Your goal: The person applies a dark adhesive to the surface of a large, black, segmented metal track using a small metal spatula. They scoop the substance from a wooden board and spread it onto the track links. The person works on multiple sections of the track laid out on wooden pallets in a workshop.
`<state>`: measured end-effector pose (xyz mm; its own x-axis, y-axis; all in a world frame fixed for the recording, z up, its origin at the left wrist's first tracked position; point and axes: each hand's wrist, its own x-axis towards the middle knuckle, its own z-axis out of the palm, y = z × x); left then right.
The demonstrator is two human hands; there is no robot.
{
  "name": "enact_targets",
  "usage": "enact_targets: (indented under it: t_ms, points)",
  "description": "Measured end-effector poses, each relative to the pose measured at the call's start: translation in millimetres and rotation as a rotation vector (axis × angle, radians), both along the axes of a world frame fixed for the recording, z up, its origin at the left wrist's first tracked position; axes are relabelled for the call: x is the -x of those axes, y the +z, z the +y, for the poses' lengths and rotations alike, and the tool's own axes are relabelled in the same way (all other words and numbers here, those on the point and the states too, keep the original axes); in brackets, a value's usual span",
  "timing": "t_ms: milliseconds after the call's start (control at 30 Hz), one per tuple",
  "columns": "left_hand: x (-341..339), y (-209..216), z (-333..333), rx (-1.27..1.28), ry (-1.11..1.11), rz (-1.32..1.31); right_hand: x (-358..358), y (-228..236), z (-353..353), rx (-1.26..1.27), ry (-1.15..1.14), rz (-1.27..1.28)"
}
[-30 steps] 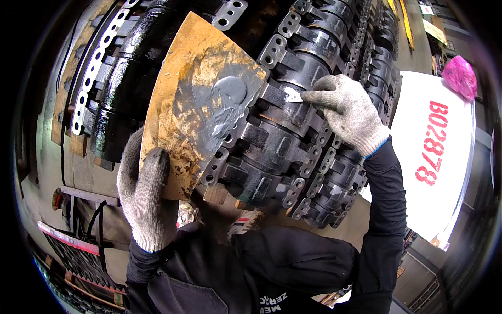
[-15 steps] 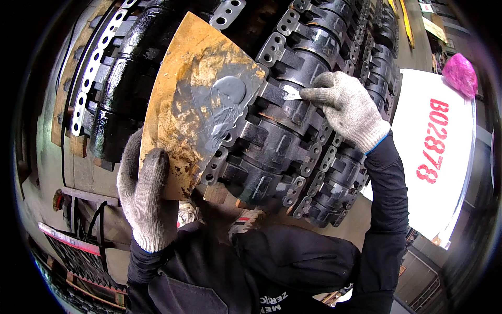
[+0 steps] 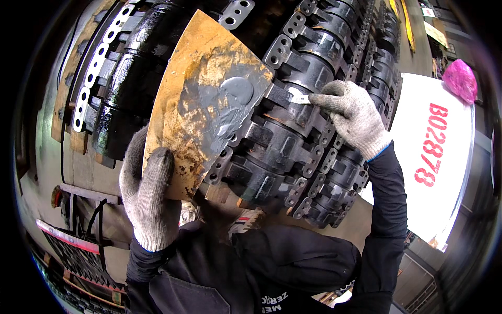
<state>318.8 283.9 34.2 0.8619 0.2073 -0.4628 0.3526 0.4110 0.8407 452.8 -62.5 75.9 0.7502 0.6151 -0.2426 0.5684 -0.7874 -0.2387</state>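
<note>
My left hand, in a grey-white knit glove, grips the lower left edge of a brown, stained board, thumb on top. Grey paste is smeared thickly over its right part. In my gloved right hand, thumb and fingers pinch a small flat scraper blade. The blade lies at the surface of a black metal track roller-like part, beside a pale, shiny patch. How far the scraper reaches into the glove is hidden.
More rows of black linked parts with drilled plates stand left and right. A white panel with red lettering is at right, a pink plastic bundle on its upper corner. A dark rack stands lower left.
My right hand has shifted slightly right and down, and more of the scraper blade shows. The board sits slightly farther right in view, still in my left hand; the surroundings have shifted a little too.
</note>
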Motion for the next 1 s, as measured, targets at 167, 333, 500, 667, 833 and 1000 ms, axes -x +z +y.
enact_targets:
  t_ms: [167, 333, 500, 667, 833, 1000]
  points:
    - [-2, -1, -4, 0.026, 0.038, 0.041, 1, -8, 2, -0.021, -0.003, -0.028]
    - [-5, 2, -5, 0.086, 0.026, 0.052, -2, -15, 4, -0.038, 0.011, -0.055]
    - [-3, 1, -6, 0.086, 0.055, 0.08, 1, -12, 7, -0.041, 0.0, -0.06]
    - [-3, 3, -2, 0.103, 0.06, 0.052, 4, -7, 5, -0.033, -0.013, -0.038]
    - [-3, 1, -5, 0.09, 0.063, 0.056, 2, -15, 10, -0.058, 0.001, -0.075]
    - [-2, 1, -6, 0.099, 0.043, 0.077, 1, -13, 6, -0.072, -0.01, -0.072]
